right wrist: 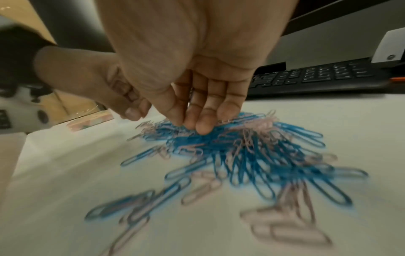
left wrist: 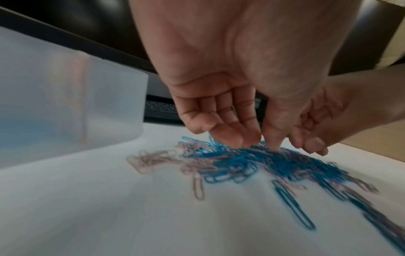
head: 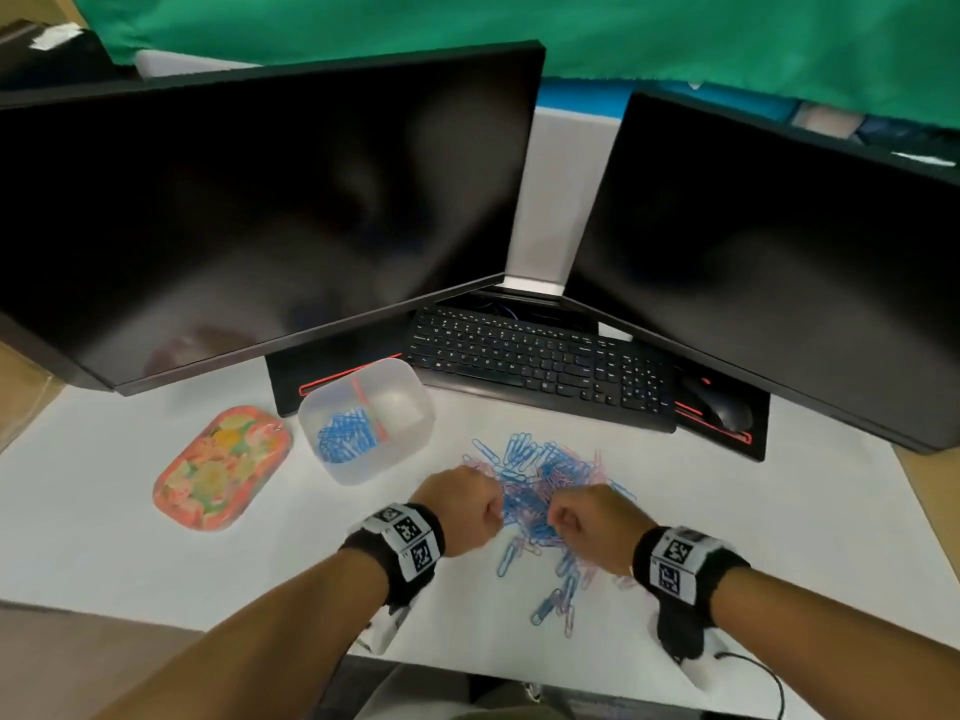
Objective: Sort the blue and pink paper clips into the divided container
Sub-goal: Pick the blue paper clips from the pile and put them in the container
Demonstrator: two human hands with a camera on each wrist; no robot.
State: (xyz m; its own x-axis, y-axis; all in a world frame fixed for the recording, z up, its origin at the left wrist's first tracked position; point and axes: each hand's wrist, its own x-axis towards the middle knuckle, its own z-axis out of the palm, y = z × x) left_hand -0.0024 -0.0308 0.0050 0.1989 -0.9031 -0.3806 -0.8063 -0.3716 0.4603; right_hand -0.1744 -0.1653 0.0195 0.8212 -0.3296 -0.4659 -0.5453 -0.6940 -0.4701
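Head view: left hand (head: 464,498) and right hand (head: 589,517) look like fists over the mixed paper clip pile (head: 545,491) | wrist views: fingers loosely bent, tips touching clips, nothing gripped | far left: divided container (head: 402,433), blue clips (head: 345,436) in left compartment | table (head: 727,511).

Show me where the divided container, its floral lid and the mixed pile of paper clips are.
divided container (head: 410,426): head view, right side wall.
floral lid (head: 218,467): head view, middle of the patterned top.
pile of paper clips (head: 550,470): head view, dense middle of the heap.
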